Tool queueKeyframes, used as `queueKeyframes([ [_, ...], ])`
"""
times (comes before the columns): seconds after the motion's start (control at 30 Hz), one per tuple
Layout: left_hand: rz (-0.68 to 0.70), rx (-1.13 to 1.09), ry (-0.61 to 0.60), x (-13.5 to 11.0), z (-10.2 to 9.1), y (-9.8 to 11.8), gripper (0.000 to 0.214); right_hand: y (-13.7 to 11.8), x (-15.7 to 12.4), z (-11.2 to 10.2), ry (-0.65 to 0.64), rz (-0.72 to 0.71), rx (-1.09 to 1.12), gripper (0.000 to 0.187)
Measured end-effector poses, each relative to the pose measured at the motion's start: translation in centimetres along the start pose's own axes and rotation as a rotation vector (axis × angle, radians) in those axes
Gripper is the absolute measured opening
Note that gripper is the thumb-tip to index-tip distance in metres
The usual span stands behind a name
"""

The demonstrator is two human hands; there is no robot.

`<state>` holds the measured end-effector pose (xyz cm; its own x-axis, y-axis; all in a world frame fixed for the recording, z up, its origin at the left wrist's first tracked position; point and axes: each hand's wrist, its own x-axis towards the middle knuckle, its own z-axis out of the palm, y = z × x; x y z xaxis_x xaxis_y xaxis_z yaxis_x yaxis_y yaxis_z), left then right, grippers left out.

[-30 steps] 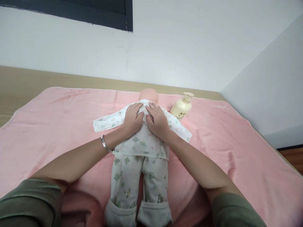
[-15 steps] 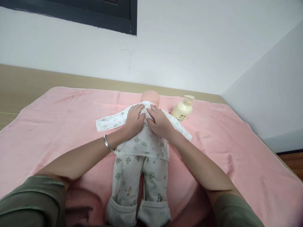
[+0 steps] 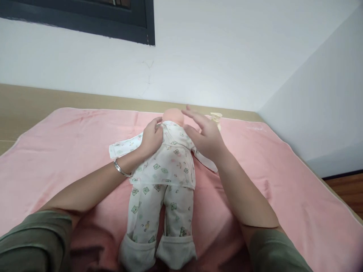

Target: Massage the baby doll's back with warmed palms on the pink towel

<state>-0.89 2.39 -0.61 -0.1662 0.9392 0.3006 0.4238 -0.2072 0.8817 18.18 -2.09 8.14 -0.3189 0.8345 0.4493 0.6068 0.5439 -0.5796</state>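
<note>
A baby doll in a white printed shirt and trousers lies on a pink towel, its bare head pointing away from me. My left hand, with a silver bangle on the wrist, rests curled on the doll's left shoulder and grips the shirt there. My right hand hovers open beside the doll's right shoulder, fingers spread toward the head. It hides most of a cream pump bottle behind it.
The pink towel covers a wooden surface that meets a white wall. A dark window frame sits at the upper left. Another white wall closes the right side, with wood floor below it.
My right hand has lifted off the doll's chest and moved right, opening its fingers. The left hand slid onto the doll's shoulder. The shirt front now lies closed.
</note>
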Motion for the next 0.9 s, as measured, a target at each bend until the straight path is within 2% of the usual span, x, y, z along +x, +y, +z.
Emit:
queueKeyframes([
  [0.13,-0.025,-0.221,-0.052,0.6,1.7,3.9,0.042,2.7,0.9,-3.2,0.260,-0.039,-0.268,0.051],
  [0.2,-0.074,-0.379,-0.173,1.1,3.2,6.6,0.040,4.7,1.5,-4.5,0.382,-0.005,-0.390,0.052],
  [0.27,-0.218,-0.623,-0.360,1.7,4.8,9.1,0.052,6.6,2.1,-5.2,0.454,0.054,-0.450,0.053],
  [0.37,-0.421,-0.884,-0.560,2.7,6.9,11.8,0.069,8.2,2.8,-5.0,0.392,0.130,-0.448,0.055],
  [0.5,-0.485,-1.052,-0.631,2.7,8.1,13.1,0.075,8.3,3.2,-3.2,0.205,0.132,-0.451,0.053],
  [0.6,-0.524,-1.098,-0.645,1.8,7.6,13.1,0.070,7.8,3.3,-1.7,0.169,0.108,-0.531,0.050],
  [0.73,-0.567,-1.114,-0.595,0.5,5.4,12.1,0.067,7.4,3.6,-0.5,0.220,0.112,-0.595,0.048],
  [0.9,-0.518,-0.899,-0.554,-0.4,1.7,9.9,0.068,7.5,4.7,0.6,0.332,0.180,-0.624,0.049],
])
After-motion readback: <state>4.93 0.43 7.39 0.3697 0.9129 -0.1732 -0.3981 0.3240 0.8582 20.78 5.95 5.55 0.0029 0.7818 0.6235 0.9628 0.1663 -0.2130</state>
